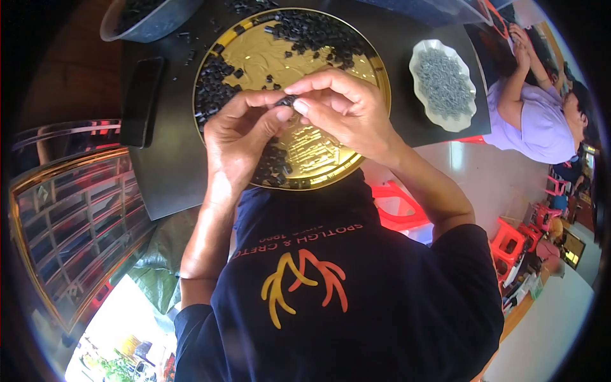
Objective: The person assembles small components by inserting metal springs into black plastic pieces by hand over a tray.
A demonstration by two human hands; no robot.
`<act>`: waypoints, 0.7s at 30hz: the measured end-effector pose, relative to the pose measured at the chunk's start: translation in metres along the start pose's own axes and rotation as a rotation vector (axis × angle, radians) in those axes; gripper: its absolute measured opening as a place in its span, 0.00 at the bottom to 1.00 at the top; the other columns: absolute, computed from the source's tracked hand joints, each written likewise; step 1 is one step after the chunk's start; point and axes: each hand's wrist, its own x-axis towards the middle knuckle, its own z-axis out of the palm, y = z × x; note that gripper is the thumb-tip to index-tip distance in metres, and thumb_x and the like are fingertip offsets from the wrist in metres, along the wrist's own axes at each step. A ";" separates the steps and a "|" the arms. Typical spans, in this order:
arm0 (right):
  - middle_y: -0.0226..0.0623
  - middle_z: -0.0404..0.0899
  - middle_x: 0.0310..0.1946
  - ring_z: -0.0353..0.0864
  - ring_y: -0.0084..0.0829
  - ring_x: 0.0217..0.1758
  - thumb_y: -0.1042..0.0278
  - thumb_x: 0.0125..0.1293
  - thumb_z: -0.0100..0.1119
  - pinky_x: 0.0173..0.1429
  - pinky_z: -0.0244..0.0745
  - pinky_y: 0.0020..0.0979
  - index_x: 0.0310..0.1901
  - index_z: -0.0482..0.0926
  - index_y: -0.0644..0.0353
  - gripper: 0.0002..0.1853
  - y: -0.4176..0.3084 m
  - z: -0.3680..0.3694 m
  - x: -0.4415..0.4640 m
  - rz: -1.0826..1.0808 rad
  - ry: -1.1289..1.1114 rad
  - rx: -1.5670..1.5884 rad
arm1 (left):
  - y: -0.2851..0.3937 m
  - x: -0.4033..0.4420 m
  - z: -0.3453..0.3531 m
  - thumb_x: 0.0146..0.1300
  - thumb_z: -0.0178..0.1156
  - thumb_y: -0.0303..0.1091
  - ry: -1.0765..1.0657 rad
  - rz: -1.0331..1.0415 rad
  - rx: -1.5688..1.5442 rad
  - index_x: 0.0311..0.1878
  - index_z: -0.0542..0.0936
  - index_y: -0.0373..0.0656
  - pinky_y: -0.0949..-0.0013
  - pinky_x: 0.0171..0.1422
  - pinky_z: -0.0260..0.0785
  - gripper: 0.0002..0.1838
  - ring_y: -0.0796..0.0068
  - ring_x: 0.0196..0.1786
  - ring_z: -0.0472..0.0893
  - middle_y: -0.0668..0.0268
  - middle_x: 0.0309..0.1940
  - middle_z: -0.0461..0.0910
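Over a round gold tray (305,153), my left hand (245,124) and my right hand (347,108) meet at the fingertips. Both pinch one small black piece (287,101), whose exact kind I cannot make out. Heaps of similar small black pieces (312,30) lie along the tray's far side, its left side and near edge, with a few loose in the middle. To the right, a white scalloped dish (472,105) holds many small grey, thin pieces (442,83).
A dark phone (142,102) lies on the black table (167,172) at the left. Behind it stands a plastic tub (153,28) with black pieces; another clear container (433,9) is at the far right. A person in a purple shirt (541,121) sits beyond the table, near red stools (506,245).
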 end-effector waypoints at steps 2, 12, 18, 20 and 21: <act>0.39 0.82 0.46 0.83 0.23 0.46 0.78 0.69 0.58 0.51 0.82 0.24 0.51 0.79 0.69 0.11 -0.001 0.001 -0.003 -0.001 0.017 0.027 | -0.002 0.000 0.000 0.63 0.66 0.22 -0.005 0.018 0.027 0.47 0.81 0.34 0.79 0.41 0.73 0.10 0.82 0.37 0.80 0.65 0.37 0.84; 0.40 0.83 0.44 0.84 0.23 0.42 0.77 0.69 0.60 0.47 0.81 0.22 0.51 0.78 0.70 0.11 -0.010 0.000 -0.004 0.230 0.065 0.124 | 0.002 -0.001 0.003 0.62 0.65 0.18 0.016 0.031 0.094 0.47 0.83 0.33 0.78 0.43 0.75 0.10 0.80 0.39 0.81 0.63 0.41 0.82; 0.39 0.83 0.44 0.85 0.23 0.42 0.77 0.68 0.60 0.47 0.81 0.22 0.51 0.79 0.69 0.11 -0.004 0.001 -0.006 0.278 0.093 0.135 | -0.002 0.001 0.002 0.63 0.63 0.18 -0.011 0.006 0.067 0.48 0.82 0.32 0.78 0.43 0.75 0.10 0.79 0.38 0.81 0.62 0.40 0.83; 0.38 0.83 0.44 0.85 0.23 0.41 0.77 0.68 0.61 0.46 0.81 0.22 0.51 0.79 0.68 0.11 -0.001 0.000 -0.005 0.293 0.104 0.126 | -0.004 0.002 0.003 0.64 0.63 0.19 -0.003 -0.022 0.035 0.48 0.81 0.32 0.78 0.43 0.75 0.10 0.79 0.39 0.82 0.62 0.38 0.84; 0.36 0.85 0.37 0.83 0.19 0.37 0.77 0.68 0.61 0.42 0.80 0.20 0.49 0.80 0.70 0.10 -0.005 0.002 -0.004 0.308 0.132 0.108 | -0.005 0.002 0.004 0.65 0.62 0.19 0.008 -0.030 0.036 0.49 0.80 0.32 0.78 0.44 0.76 0.10 0.79 0.39 0.82 0.62 0.37 0.84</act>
